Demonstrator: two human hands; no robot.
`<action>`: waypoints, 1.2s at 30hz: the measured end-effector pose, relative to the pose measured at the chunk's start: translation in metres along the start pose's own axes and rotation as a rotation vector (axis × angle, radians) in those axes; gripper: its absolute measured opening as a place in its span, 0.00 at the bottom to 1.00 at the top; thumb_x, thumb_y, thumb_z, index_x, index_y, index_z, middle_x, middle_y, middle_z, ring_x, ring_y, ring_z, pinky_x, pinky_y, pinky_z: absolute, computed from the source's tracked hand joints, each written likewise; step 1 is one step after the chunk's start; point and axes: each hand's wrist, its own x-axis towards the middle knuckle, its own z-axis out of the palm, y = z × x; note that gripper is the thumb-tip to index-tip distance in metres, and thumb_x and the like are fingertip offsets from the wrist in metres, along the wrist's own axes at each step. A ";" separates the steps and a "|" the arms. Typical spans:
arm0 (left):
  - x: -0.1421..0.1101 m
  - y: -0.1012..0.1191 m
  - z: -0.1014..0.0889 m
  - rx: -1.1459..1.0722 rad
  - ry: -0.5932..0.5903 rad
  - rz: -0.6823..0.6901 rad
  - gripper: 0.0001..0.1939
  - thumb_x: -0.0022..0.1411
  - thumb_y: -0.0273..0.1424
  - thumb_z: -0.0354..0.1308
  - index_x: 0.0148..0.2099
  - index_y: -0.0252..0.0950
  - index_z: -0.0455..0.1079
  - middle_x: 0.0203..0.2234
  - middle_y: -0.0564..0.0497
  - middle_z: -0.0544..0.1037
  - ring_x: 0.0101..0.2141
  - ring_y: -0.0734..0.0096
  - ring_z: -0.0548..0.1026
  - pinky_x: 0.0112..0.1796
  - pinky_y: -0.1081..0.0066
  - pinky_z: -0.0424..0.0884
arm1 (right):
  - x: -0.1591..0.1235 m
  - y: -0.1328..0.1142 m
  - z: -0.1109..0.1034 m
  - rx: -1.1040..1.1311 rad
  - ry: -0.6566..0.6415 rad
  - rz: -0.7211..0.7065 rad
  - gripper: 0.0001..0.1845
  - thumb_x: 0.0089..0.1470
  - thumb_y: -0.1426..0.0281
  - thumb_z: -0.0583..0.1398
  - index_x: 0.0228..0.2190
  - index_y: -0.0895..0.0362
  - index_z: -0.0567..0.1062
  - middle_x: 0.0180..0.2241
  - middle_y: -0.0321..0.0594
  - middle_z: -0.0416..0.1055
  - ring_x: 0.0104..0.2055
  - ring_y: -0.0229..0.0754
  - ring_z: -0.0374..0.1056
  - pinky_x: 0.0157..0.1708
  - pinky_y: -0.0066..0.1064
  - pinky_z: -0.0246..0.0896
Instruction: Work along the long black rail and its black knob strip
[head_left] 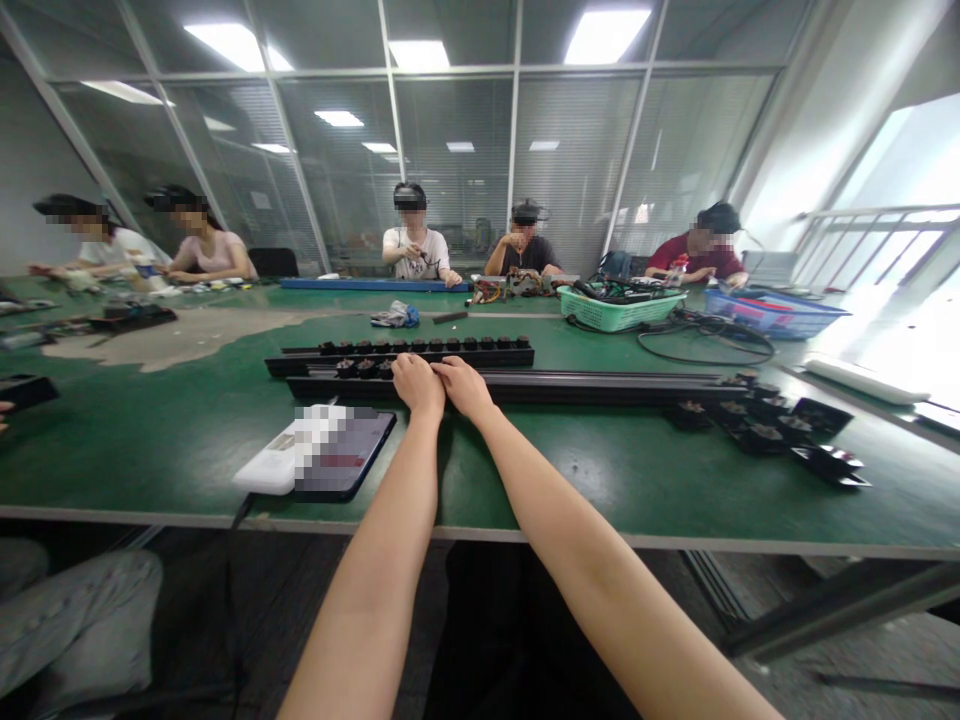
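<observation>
Rail (pixel 585 388) lay on the bench (pixel 577 480), left hand (pixel 417 384) and right hand (pixel 465 386) together over it, beside black parts (pixel 366 369). Whether either grip was clenched, I couldn't tell.

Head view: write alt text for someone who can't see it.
A person's left hand and right hand are close together at a long black rail on a green table, beside small dark parts toward the rail's left end. A second black rail lined with similar parts lies behind; more parts cluster near the front rail's right end. Several people sit beyond.
</observation>
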 end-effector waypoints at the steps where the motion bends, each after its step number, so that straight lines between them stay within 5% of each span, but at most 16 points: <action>1: 0.000 0.000 0.000 -0.001 0.001 0.000 0.21 0.72 0.21 0.44 0.59 0.28 0.73 0.57 0.32 0.74 0.60 0.49 0.70 0.56 0.59 0.71 | 0.000 0.000 0.000 0.005 0.003 0.004 0.23 0.71 0.72 0.53 0.58 0.45 0.81 0.63 0.41 0.70 0.61 0.45 0.70 0.61 0.34 0.66; 25: -0.004 0.001 0.002 -0.002 0.004 0.001 0.21 0.72 0.22 0.44 0.60 0.28 0.72 0.58 0.33 0.73 0.60 0.47 0.69 0.56 0.57 0.71 | 0.001 0.010 0.006 0.082 0.058 0.019 0.27 0.65 0.80 0.52 0.57 0.53 0.81 0.57 0.46 0.72 0.58 0.45 0.69 0.59 0.33 0.66; 36: -0.004 0.001 0.001 0.013 -0.005 -0.001 0.22 0.71 0.21 0.43 0.61 0.25 0.71 0.58 0.32 0.73 0.59 0.47 0.69 0.56 0.56 0.71 | -0.001 0.007 0.005 0.081 0.075 0.028 0.18 0.69 0.71 0.57 0.55 0.53 0.82 0.55 0.46 0.73 0.57 0.44 0.69 0.59 0.32 0.65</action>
